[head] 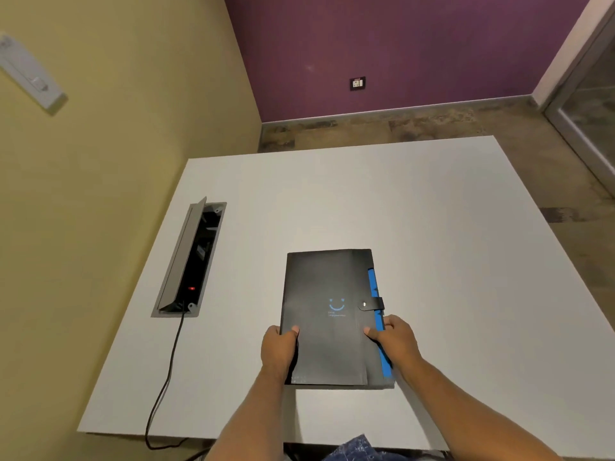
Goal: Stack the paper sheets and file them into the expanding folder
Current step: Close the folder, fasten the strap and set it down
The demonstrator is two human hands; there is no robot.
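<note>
A black expanding folder [327, 294] with a blue smiley print and a blue inner edge lies closed on the white table [432, 227], its strap snapped shut on the right side. My left hand [278, 349] grips the folder's near left edge, thumb on top. My right hand [394, 341] grips the near right edge over the blue strip, thumb on the cover. No loose paper sheets are in view.
An open cable box [191, 261] with a raised grey lid is set into the table at the left; a black cable [166, 377] runs from it over the near edge. Yellow wall stands close on the left, floor lies beyond the far edge.
</note>
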